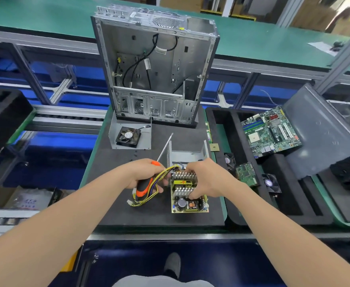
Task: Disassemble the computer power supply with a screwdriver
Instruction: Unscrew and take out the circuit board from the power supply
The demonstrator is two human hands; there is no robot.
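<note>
R hand [204, 180] gripped PSU board [187, 205] by heatsinks [182, 176]; L hand [142, 172] held screwdriver [142, 188]. Imo board needed straight lift, wire harness [147, 200] fed clear of housing [188, 155].

Case [155, 65] behind circuit board [182, 204], fan [128, 136] seemingly on panel [145, 140]

Hands [203, 179] on power-supply board [187, 195]
</note>
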